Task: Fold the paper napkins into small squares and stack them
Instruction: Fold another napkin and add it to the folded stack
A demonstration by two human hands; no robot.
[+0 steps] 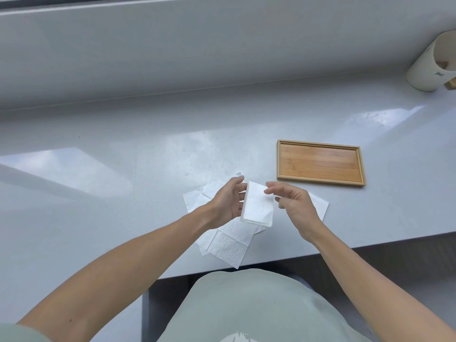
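Observation:
A white paper napkin [257,208], folded into a narrow rectangle, is held above the grey counter between my two hands. My left hand [228,201] grips its left edge, thumb on top and fingers behind it. My right hand [292,202] touches the napkin's upper right corner with its fingertips, its other fingers loosely curled. Under my hands lie several unfolded white napkins [227,243], spread and overlapping on the counter, partly hidden by my hands and the folded one.
An empty bamboo tray [320,164] sits on the counter to the right of the napkins. A cream cup [434,62] stands at the far right by the wall. The counter's front edge [370,243] runs just below my right wrist.

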